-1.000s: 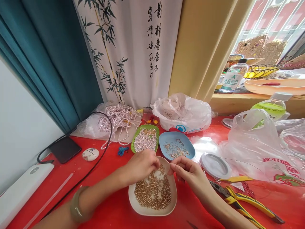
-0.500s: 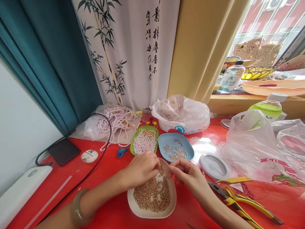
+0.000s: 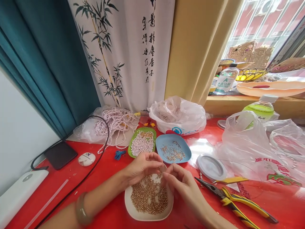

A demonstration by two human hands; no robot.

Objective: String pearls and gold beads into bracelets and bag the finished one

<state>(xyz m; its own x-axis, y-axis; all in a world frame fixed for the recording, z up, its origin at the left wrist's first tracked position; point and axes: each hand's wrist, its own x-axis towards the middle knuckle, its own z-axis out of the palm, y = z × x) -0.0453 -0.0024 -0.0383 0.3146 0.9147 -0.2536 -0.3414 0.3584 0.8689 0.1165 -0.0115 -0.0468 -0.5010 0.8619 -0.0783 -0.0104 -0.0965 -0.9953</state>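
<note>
My left hand (image 3: 145,166) is over the upper part of a white dish (image 3: 128,203) full of small gold beads (image 3: 149,197). Its thumb and fingers close in a pinch, and what they hold is too small to make out. Close beside it, at the dish's upper right edge, my right hand (image 3: 182,183) also pinches with thumb and forefinger. Something fine and gold seems to lie between the two sets of fingertips. A jade-coloured bangle (image 3: 83,210) is around my left wrist.
Beyond the hands are a green dish of pearl beads (image 3: 142,142) and a blue dish (image 3: 188,152) with small metal pieces. Yellow-black pliers (image 3: 234,203) and a grey lid (image 3: 211,167) lie right, near plastic bags (image 3: 240,143). A black cable (image 3: 95,163) crosses the left side.
My left hand has turned, opening its palm side toward the right hand, and its fingertips have come down to meet the right fingertips. The view has shifted slightly.
</note>
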